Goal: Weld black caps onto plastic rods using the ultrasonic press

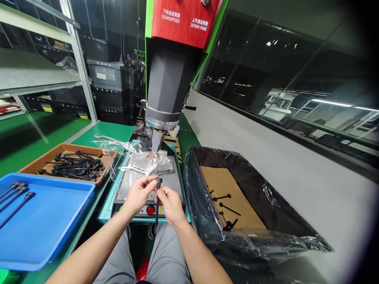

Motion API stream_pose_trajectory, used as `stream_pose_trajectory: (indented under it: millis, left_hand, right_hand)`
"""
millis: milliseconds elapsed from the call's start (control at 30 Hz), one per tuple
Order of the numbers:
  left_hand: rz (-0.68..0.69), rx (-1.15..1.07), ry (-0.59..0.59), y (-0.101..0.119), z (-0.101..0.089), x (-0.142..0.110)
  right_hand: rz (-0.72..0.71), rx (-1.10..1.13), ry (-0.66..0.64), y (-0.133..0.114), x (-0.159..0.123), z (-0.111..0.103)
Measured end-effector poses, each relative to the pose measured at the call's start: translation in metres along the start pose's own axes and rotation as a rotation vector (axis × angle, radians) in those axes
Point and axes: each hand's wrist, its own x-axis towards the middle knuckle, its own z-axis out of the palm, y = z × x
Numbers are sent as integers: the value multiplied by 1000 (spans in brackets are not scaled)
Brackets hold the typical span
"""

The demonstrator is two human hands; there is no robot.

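A black cable tie (158,199), with a blocky head and a ribbed strap, hangs upright between my hands over the front of the machine's base. My left hand (139,196) pinches near its head from the left. Just below the head, my right hand (171,204) grips the strap between thumb and fingers. Behind my fingers lies the metal plate (126,191) of the press, partly covered by clear plastic film. Above the plate, the tapered tool tip (156,140) points down from the dark machine head (166,85).
On the left, a brown tray (111,159) holds a pile of black ties, and a blue tray (59,221) holds several more. A lined bin (201,213) with loose ties on cardboard stands at right. A red button (150,210) sits on the base's front.
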Motion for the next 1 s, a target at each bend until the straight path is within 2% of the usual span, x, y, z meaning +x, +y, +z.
stream_pose_trajectory:
  millis: [200, 533, 833, 1000]
  left_hand:
    - [-13, -29, -5, -8, -4, -2]
    - [-59, -87, 6, -9, -3, -1]
    - [-233, -292, -16, -14, -3, -4]
    - [-292, -325, 6, -17, -5, -7]
  right_hand:
    - [11, 55, 7, 4, 1, 2]
    - [68, 200, 5, 7, 1, 5]
    - [223, 339, 16, 12, -4, 11]
    - [264, 399, 26, 20, -8, 15]
